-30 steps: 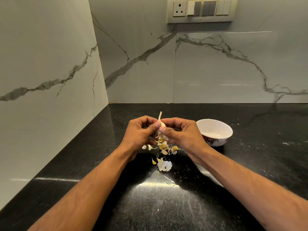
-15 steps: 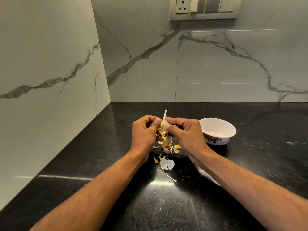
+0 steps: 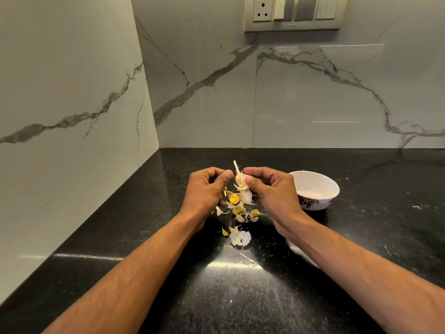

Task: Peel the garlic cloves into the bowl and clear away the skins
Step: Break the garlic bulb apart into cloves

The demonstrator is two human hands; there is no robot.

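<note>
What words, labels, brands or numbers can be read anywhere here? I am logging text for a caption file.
None can be read.
Switch plate on the wall: plain socket and switches, no lettering visible.
Bowl: a dark floral pattern on its side, no words.
Black countertop and marble wall tiles: no markings.
</note>
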